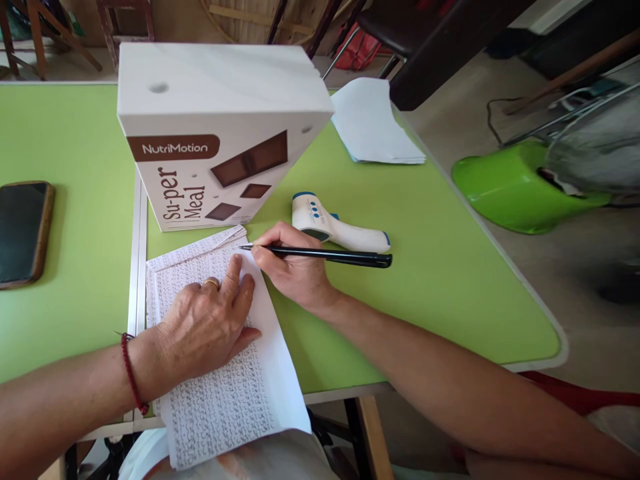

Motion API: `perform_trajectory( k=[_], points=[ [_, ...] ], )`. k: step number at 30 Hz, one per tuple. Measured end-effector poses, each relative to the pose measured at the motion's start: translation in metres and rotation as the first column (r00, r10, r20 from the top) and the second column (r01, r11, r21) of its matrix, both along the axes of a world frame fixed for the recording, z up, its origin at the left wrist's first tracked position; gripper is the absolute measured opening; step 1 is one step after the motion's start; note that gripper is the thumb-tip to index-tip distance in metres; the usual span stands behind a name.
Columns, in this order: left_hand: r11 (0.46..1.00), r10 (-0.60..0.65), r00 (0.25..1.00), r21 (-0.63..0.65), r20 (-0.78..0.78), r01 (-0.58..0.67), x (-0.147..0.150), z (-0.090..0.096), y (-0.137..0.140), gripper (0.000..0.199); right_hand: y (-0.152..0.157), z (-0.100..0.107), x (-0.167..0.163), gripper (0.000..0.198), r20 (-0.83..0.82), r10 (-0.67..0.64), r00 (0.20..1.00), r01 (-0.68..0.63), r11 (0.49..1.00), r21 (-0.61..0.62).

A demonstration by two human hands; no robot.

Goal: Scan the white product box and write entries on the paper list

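Observation:
A sheet of paper (225, 400) covered in handwritten lines lies on the green table, its near end hanging past the edge. More written paper shows beneath its upper left part. My left hand (205, 320) rests flat on the sheet with fingers stretched out, a ring on one finger and a red cord at the wrist. Pinched in my right hand (295, 270) is a black pen (345, 256), its tip near the upper part of the sheet. Whether the tip touches the paper I cannot tell. Just beyond my right hand lies a white and blue infrared thermometer (345, 230).
A large white NutriMotion box (220, 87) stands right behind the paper. Off to the left lies a phone (24, 233) in a brown case. A stack of white sheets (375, 123) sits at the far right corner of the table (425, 293). A green stool (505, 187) is on the floor.

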State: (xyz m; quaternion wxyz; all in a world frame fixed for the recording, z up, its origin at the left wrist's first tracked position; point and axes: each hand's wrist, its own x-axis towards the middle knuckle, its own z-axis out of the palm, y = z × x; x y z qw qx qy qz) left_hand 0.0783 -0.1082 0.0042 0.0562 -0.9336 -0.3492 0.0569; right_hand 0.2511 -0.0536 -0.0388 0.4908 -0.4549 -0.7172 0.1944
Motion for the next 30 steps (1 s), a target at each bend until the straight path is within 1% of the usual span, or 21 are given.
perform_trajectory(
  k=[4,9,23,30],
  points=[
    [1.0,0.008,1.0,-0.02,-0.001,-0.008,-0.0007,0.0003,0.0002,0.061,0.0005,0.0005,0.0011,0.016,0.025,-0.013,1.0,0.013,1.0,-0.008],
    [0.999,0.016,1.0,-0.041,0.007,-0.016,-0.0019,-0.0003,0.0018,0.059,0.0007,0.0013,0.0014,0.015,0.034,0.009,0.999,-0.008,0.999,-0.034],
    [1.0,0.01,1.0,-0.025,0.021,-0.009,-0.0016,-0.0002,0.0022,0.057,0.0008,0.0003,0.0004,0.016,0.041,0.011,0.999,-0.009,0.999,-0.047],
    [1.0,0.003,1.0,0.002,0.029,-0.004,-0.0023,-0.002,0.0014,0.058,0.0011,0.001,0.0007,0.017,0.03,0.015,0.999,-0.015,1.0,-0.007]
  ],
)
